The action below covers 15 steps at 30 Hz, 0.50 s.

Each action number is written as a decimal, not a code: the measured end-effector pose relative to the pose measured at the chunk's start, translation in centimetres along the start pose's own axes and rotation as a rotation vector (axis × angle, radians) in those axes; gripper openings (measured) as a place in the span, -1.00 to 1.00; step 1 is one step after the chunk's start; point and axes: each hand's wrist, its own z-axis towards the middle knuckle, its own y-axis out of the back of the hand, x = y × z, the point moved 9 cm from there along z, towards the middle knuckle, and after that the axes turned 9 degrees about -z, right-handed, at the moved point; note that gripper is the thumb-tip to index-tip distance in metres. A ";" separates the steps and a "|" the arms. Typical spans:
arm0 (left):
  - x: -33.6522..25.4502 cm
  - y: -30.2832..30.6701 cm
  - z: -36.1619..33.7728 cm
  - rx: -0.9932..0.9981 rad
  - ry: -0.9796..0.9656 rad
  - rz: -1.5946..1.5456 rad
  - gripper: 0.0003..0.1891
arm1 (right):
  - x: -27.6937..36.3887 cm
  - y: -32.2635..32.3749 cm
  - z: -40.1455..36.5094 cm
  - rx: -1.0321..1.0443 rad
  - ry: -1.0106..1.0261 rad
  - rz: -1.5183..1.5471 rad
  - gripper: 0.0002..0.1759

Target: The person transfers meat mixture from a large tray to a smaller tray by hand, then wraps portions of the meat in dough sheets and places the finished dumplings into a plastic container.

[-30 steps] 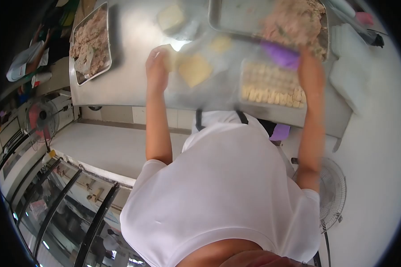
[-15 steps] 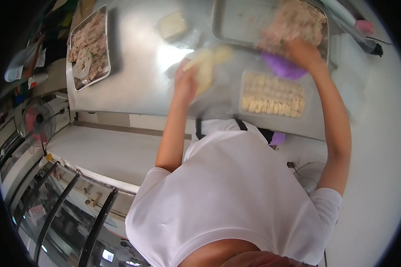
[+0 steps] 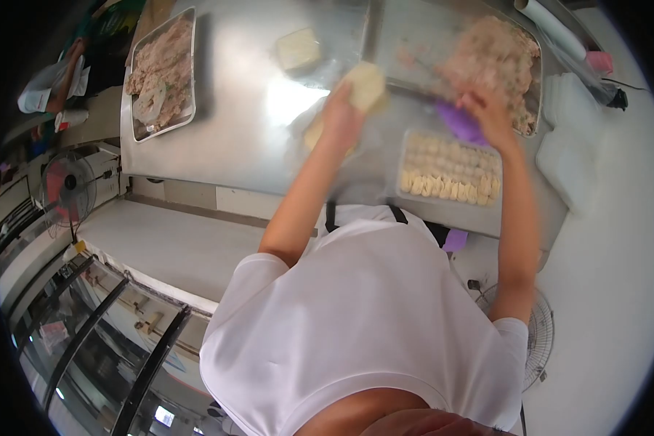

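Pale, thin dough wrappers are gripped in my left hand, raised over the metal table. More wrappers show beneath that hand, on a clear plastic sheet. My right hand is at the near edge of a tray of minced filling, blurred, its fingers curled together; what they hold is too smeared to tell. A purple item lies just left of it. Below sits a clear box of small folded dumplings in rows.
A second tray of minced filling stands at the left, and a wrapped pale block lies at the back. Stacked clear lids and a plastic roll are at the right. Another person's arm shows at far left.
My left hand has moved up and right with wrappers in it. My right hand has drawn back from the filling towards the tray's near edge. The view has shifted slightly.
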 end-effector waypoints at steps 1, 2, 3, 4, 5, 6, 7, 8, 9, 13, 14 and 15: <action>0.3 -1.0 0.1 -0.003 -0.004 -0.003 -0.57 | 0.7 -0.9 -0.8 0.005 0.002 -0.001 -0.72; 0.8 -2.5 0.3 0.047 0.022 -0.026 -0.58 | 2.2 -1.1 -1.8 -0.119 0.098 -0.072 -0.73; 1.4 -3.9 0.4 0.098 0.050 -0.049 -0.58 | 3.7 -1.1 -2.9 -0.245 0.193 -0.143 -0.74; 1.8 -4.7 0.7 0.098 0.051 -0.050 -0.58 | 4.2 -2.0 -3.7 -0.245 0.192 -0.144 -0.74; 2.4 -5.0 0.9 0.052 0.079 -0.072 -0.58 | 4.9 -2.8 -4.5 -0.275 0.173 -0.309 -0.75; 3.0 -4.9 1.2 0.007 0.109 -0.092 -0.58 | 5.3 -3.0 -5.4 -0.305 0.151 -0.475 -0.76; 3.4 -5.0 1.4 0.009 0.112 -0.091 -0.58 | 5.5 -2.8 -6.0 -0.308 0.149 -0.475 -0.76; 3.6 -4.6 1.8 -0.032 0.109 -0.136 -0.58 | 5.9 -2.3 -6.5 -0.348 0.136 -0.554 -0.74; 3.5 -4.6 1.7 -0.073 0.105 -0.180 -0.59 | 6.2 -1.8 -6.9 -0.387 0.123 -0.632 -0.72; 2.5 -5.6 0.9 -0.040 0.069 -0.097 -0.58 | 6.1 0.2 -8.1 -0.466 0.025 -0.584 -0.72; 2.6 -5.8 0.9 -0.025 0.081 -0.097 -0.59 | 6.7 0.3 -8.2 -0.529 0.083 -0.524 -0.70; 2.7 -6.1 1.0 -0.009 0.090 -0.096 -0.59 | 7.2 0.5 -8.3 -0.592 0.143 -0.463 -0.69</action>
